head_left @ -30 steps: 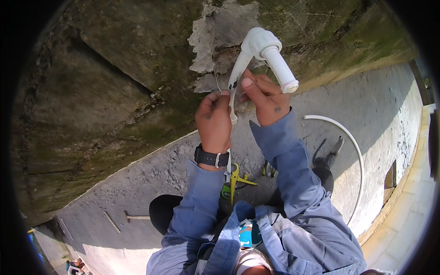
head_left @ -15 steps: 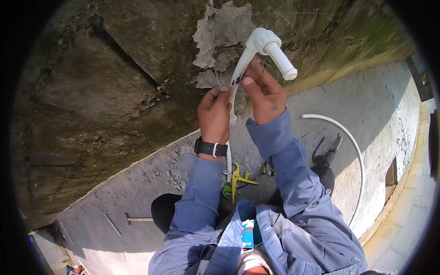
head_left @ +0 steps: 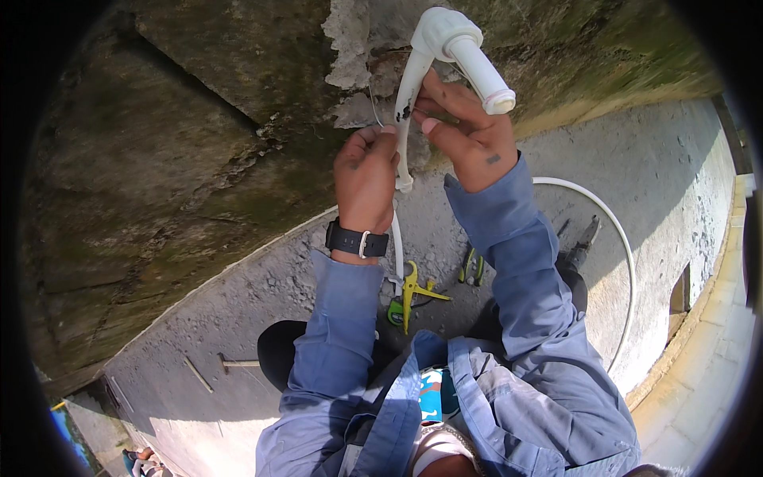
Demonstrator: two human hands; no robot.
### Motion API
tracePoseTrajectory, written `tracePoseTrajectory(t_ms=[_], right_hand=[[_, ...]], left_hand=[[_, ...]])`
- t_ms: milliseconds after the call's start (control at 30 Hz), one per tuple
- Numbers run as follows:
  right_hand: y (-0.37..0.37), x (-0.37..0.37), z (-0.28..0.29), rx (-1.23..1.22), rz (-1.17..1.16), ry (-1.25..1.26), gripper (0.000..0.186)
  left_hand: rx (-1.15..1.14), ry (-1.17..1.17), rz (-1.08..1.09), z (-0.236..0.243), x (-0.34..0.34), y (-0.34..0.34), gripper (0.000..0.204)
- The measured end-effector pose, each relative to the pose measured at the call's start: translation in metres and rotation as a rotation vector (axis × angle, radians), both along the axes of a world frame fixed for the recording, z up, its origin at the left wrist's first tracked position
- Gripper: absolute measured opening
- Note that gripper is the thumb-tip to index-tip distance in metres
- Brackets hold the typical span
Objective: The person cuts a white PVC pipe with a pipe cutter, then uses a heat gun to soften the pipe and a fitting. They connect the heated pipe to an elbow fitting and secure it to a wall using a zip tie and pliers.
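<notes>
A white plastic pipe (head_left: pixel 411 87) with an elbow fitting (head_left: pixel 447 33) and a short capped stub (head_left: pixel 481 75) stands against the mossy wall. Dark smudges mark the pipe between my hands. On its left side, my left hand (head_left: pixel 364 171) is closed, thumb and forefinger pinching a thin wire (head_left: pixel 374 105) that loops up towards the broken patch of wall. My right hand (head_left: pixel 473 135) is at the pipe's right side, thumb and fingers drawn together close to it. Some of its fingertips are behind the pipe, and what they hold is hidden.
Below my hands, a yellow pipe cutter (head_left: pixel 410 294), a green tape measure (head_left: pixel 395 312) and green-handled pliers (head_left: pixel 472 267) lie among rubble (head_left: pixel 298 274). A curved white hose (head_left: pixel 624 238) runs along the right. A hammer (head_left: pixel 229 363) and a stick (head_left: pixel 198 374) lie left.
The pipe and both hands sit a little higher in view. My right hand has turned outward slightly, its wrist shifting right. My left hand keeps its pinch on the wire.
</notes>
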State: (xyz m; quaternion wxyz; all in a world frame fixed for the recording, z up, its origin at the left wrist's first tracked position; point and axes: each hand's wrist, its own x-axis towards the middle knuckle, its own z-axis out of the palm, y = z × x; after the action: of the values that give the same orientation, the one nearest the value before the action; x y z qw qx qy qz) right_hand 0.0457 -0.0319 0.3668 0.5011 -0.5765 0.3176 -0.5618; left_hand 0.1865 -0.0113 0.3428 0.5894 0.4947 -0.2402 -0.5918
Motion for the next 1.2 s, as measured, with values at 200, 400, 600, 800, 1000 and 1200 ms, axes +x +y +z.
tracePoseTrajectory(t_ms=[200,400,600,800,1000,1200], right_hand=[[-0.005,-0.005,0.002,-0.066,0.021,0.035,0.035],[-0.013,0.001,0.004,-0.066,0.049,0.05,0.029],[-0.024,0.0,-0.004,-0.227,0.055,0.075,0.029],[-0.027,-0.002,-0.003,-0.144,0.08,0.029,0.03],[-0.016,0.001,0.01,-0.035,0.085,0.043,0.03],[-0.015,0.007,0.014,-0.156,0.009,0.107,0.026]], left_hand=[[-0.001,0.003,0.021,0.001,-0.003,-0.002,0.011],[-0.043,0.014,0.103,-0.001,-0.008,-0.001,0.014],[-0.056,-0.006,0.144,-0.009,-0.013,-0.003,0.015],[-0.098,-0.006,0.156,-0.009,-0.02,-0.002,0.016],[-0.16,-0.115,0.194,-0.002,-0.042,0.006,0.018],[-0.102,0.054,0.229,-0.004,-0.032,0.007,0.018]])
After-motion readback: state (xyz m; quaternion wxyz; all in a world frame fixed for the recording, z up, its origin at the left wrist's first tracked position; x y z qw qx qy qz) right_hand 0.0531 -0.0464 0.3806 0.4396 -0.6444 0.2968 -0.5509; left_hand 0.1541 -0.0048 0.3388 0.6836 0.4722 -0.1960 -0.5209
